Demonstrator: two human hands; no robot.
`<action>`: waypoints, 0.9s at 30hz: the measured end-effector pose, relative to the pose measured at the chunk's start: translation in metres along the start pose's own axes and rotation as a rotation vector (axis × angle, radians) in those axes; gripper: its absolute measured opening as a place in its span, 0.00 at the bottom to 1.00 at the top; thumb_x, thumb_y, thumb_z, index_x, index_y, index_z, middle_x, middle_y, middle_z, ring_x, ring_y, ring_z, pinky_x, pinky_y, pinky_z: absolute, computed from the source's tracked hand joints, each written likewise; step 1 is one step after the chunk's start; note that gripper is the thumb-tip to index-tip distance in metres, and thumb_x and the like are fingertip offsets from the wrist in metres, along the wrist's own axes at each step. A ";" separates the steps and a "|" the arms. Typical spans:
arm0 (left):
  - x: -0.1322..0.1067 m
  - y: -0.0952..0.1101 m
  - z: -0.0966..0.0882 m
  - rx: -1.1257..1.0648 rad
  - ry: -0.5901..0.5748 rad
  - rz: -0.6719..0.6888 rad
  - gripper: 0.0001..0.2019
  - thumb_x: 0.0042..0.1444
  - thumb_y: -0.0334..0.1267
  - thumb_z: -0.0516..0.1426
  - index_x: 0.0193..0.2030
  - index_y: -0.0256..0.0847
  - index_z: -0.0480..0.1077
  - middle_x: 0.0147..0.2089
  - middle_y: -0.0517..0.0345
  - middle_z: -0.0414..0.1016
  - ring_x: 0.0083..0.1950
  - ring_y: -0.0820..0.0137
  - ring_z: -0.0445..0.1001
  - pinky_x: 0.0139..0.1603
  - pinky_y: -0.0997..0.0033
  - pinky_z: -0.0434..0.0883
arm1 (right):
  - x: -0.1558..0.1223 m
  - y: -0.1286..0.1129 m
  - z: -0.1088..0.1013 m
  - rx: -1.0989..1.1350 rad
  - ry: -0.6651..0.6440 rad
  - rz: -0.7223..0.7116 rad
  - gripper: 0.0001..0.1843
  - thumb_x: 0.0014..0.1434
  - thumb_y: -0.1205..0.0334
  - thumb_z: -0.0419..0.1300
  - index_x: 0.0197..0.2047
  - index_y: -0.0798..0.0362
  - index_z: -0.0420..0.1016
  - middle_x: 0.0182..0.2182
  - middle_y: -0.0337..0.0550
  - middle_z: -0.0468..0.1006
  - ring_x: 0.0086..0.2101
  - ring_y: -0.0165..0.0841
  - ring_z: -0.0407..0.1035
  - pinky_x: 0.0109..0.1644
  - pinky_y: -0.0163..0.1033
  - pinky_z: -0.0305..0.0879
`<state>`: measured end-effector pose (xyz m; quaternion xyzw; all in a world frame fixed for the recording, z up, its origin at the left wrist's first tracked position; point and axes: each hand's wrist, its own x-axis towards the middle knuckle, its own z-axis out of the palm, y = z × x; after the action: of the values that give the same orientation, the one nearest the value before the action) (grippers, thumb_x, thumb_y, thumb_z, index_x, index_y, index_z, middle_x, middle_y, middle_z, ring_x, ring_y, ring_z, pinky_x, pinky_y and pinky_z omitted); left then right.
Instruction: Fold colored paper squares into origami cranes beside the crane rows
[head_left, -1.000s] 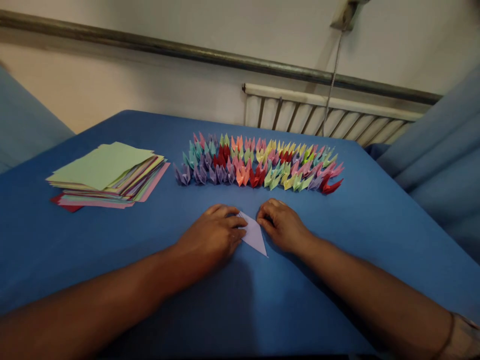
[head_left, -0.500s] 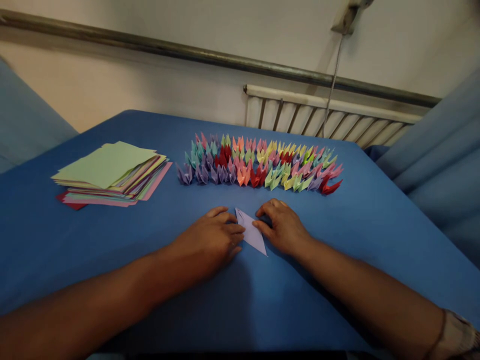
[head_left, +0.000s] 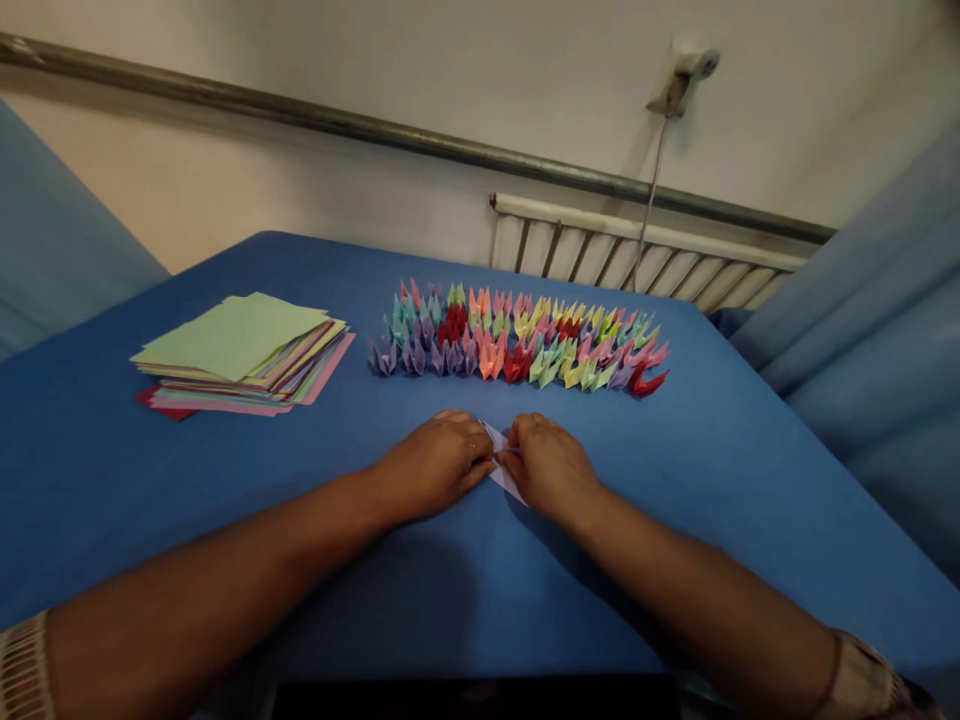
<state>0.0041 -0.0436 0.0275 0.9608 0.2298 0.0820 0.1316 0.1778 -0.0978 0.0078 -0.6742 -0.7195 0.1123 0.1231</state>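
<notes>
A lilac piece of folded origami paper (head_left: 509,483) lies on the blue-covered table, partly hidden between my hands. My left hand (head_left: 444,462) grips its left side, the thumb and fingers pinched together. From the other side, my right hand (head_left: 553,465) pinches the paper too, with its thumb close to the left thumb. Beyond my hands, several rows of folded paper cranes (head_left: 491,355) stand in purple, red, orange, green, yellow, pink and teal.
A stack of coloured paper sheets (head_left: 236,340) lies at the left on the blue table cover (head_left: 360,620). Behind the table are a radiator (head_left: 570,235) and a metal pipe (head_left: 337,118) along the wall. Blue curtains (head_left: 892,370) hang at both sides.
Both hands have closed in on the lilac paper and now pinch it, covering more of it. Earlier the fingers lay looser at its edges. The camera view has shifted slightly.
</notes>
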 end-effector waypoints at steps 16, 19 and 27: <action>0.000 -0.012 -0.001 -0.159 0.125 0.013 0.22 0.55 0.44 0.62 0.55 0.43 0.67 0.50 0.52 0.74 0.53 0.58 0.68 0.57 0.54 0.62 | 0.000 0.016 0.012 0.370 0.018 -0.193 0.05 0.58 0.65 0.60 0.34 0.50 0.66 0.31 0.38 0.73 0.33 0.33 0.67 0.39 0.39 0.60; 0.000 -0.011 -0.003 -0.201 0.059 -0.026 0.18 0.56 0.43 0.61 0.53 0.44 0.70 0.45 0.54 0.75 0.48 0.61 0.71 0.52 0.59 0.65 | -0.002 0.016 0.007 0.383 0.016 -0.252 0.03 0.60 0.65 0.58 0.36 0.50 0.65 0.30 0.37 0.73 0.31 0.32 0.67 0.37 0.38 0.60; 0.000 -0.001 -0.007 -0.462 0.074 -0.269 0.12 0.53 0.41 0.61 0.43 0.41 0.74 0.39 0.58 0.78 0.39 0.66 0.74 0.41 0.69 0.67 | -0.003 0.020 -0.003 0.356 0.111 -0.499 0.12 0.63 0.64 0.56 0.50 0.50 0.67 0.36 0.42 0.76 0.37 0.35 0.70 0.44 0.43 0.60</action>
<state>0.0024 -0.0409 0.0342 0.8624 0.3354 0.1490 0.3487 0.1978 -0.0996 0.0039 -0.4495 -0.8240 0.1658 0.3023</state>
